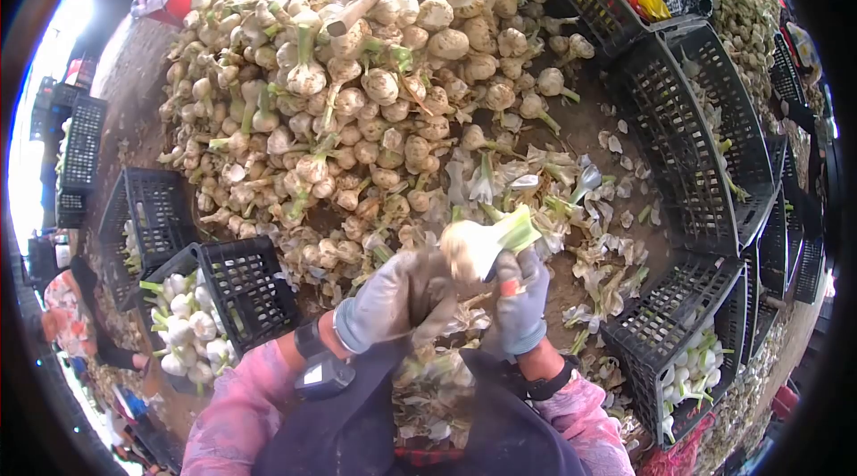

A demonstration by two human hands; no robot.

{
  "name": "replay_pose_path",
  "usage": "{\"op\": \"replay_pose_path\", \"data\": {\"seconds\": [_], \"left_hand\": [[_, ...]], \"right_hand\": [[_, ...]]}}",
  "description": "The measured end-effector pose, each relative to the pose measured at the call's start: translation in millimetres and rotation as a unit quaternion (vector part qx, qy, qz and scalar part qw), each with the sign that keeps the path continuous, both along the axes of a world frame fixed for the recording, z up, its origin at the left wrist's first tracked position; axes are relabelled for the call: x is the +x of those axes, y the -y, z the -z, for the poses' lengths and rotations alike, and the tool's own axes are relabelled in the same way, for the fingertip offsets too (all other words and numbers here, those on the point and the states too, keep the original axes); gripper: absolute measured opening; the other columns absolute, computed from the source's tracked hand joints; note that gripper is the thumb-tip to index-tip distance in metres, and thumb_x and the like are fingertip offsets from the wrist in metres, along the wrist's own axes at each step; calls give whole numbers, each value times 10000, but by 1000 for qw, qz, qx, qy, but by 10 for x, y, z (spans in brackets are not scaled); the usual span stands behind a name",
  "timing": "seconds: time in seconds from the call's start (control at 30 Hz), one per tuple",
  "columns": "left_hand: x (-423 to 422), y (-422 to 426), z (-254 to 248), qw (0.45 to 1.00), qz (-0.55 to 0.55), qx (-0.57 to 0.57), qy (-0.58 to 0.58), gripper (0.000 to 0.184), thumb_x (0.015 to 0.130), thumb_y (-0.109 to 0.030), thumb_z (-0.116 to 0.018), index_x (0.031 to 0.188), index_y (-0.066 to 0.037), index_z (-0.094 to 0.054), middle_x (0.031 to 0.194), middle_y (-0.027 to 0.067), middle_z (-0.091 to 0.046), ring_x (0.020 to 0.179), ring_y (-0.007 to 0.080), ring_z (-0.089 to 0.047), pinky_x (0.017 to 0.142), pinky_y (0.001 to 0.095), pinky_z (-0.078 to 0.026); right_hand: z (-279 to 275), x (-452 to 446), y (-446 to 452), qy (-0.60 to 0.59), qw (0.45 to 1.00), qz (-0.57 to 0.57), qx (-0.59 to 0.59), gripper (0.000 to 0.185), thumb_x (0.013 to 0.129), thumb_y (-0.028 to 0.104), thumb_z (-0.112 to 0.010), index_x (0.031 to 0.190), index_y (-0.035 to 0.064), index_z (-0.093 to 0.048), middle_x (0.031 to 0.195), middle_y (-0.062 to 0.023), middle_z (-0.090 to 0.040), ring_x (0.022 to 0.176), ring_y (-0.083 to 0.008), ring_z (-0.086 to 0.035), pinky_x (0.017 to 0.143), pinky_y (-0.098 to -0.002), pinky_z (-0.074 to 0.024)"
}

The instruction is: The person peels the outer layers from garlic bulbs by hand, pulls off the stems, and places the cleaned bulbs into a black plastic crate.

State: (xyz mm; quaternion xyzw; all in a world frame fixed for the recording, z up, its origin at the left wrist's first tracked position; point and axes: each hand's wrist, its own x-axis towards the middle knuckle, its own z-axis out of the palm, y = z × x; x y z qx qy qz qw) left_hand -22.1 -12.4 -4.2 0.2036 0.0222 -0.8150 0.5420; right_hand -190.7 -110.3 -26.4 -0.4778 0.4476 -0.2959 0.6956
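The right hand (521,299) pinches one garlic bulb (475,247) by its green stalk, on the near side of the big garlic pile (384,92). The left hand (400,295) is curled there too; I can't tell if it pinches anything. A snug, soft hold should keep the bulb still. Left of the pile is a black crate (250,287).

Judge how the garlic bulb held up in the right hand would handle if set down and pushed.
The garlic bulb would probably roll in a curve, since it is round with a stem on one side. That stem looks thick, so likely fairly stiff. The bulb may flake when rubbed, judging by the papery peelings strewn nearby.
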Motion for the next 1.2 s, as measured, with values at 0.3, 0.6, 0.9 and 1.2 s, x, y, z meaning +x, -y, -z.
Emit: {"op": "replay_pose_path", "data": {"seconds": [0.3,0.6,0.9,1.2], "left_hand": [[35,94,-35,934,-70,68,344,697,871,-231,-745,1407,-34,-345,1279,79,-542,1053,168,-598,799,314,-542],[153,-30,120,983,-36,71,168,664,778,-231,-838,1305,-21,-493,1169,52,-609,1074,158,-594,952,304,-474],[140,17,-49,919,-160,26,359,219,907,-157,-697,1065,-9,-664,1098,94,-682,934,146,-658,826,283,-530],[216,-112,165,962,-231,-29,145,376,1011,-246,-519,1281,14,-549,1111,131,-683,987,261,-682,901,375,-547]], "right_hand": [[-136,60,49,-78,933,-138,-324,181,781,51,-655,956,10,-671,923,-151,-627,855,-320,-609,778,-353,-488],[-51,-72,-139,163,962,-125,182,198,936,135,-601,1068,-11,-623,920,-19,-621,768,-88,-572,698,-230,-470],[-29,-59,-144,219,935,-65,271,300,937,190,-584,1137,-34,-602,1040,-91,-640,927,-215,-623,864,-322,-479],[592,-629,131,225,909,-66,344,342,920,295,-612,1129,26,-634,1082,-73,-672,1018,-237,-621,927,-400,-475]]}}
